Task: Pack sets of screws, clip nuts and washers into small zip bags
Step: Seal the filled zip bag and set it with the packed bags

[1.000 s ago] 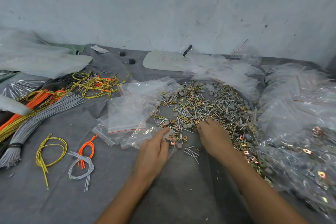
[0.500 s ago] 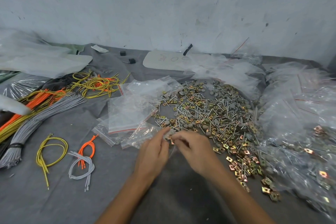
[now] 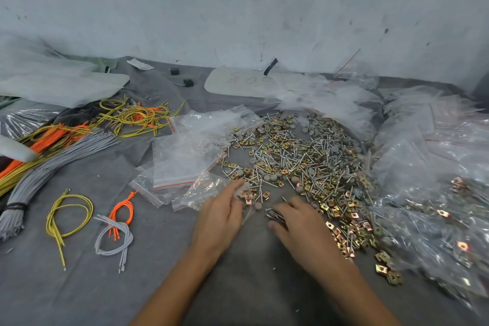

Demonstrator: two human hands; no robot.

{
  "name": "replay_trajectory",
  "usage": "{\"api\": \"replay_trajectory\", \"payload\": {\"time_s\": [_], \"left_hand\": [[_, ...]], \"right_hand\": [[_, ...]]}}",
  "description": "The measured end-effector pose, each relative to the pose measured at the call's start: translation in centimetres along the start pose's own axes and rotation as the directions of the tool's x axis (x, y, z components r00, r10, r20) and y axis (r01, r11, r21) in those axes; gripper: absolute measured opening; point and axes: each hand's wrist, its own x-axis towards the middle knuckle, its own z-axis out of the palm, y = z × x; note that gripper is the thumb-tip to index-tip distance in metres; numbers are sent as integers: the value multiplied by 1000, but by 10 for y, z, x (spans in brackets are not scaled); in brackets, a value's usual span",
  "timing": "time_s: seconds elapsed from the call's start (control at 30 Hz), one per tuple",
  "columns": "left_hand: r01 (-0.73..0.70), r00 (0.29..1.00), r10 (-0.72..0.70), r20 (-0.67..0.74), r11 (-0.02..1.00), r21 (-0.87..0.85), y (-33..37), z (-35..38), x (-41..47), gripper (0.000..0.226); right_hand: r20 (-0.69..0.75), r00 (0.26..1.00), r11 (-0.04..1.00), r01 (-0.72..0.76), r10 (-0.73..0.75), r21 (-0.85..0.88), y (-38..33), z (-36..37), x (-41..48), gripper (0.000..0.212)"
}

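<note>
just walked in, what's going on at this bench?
A person is bagging hardware by hand. The left hand holds a small zip bag with clip nuts in it, at the near edge of the loose pile. The right hand pinches a bunch of screws beside it. Filled bags lie to the right.

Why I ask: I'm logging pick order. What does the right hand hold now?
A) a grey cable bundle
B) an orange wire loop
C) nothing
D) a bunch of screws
D: the right hand pinches a small bunch of screws between thumb and fingers, beside the small zip bag that the left hand holds.
</note>
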Motion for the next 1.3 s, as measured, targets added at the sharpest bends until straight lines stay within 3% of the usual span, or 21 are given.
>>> {"api": "replay_trajectory", "payload": {"time_s": [0.17,0.47,0.77,0.9,1.07,1.3], "left_hand": [[5,1000,-5,15,1000,3,1,1,0,47],[22,999,-22,26,1000,6,2,0,-1,49],[9,999,-9,31,1000,7,2,-1,-2,51],[-19,1000,19,13,1000,14,3,-1,-3,48],[-47,999,47,15,999,-1,6,-3,-5,47],[-8,1000,7,-20,999,-40,7,-6,-5,50]], "right_hand": [[-81,997,999,7,-4,33,1,4,-1,16],[-15,1000,1000,-16,15,-21,0,7,7,12],[-87,996,994,4,6,108,-17,-11,6,7],[-108,992,991,74,-62,109,-39,-12,16,8],[-27,993,992,114,-112,61,-58,-7,33,21],[-32,987,957,159,-156,241,-60,-14,34,26]]}}
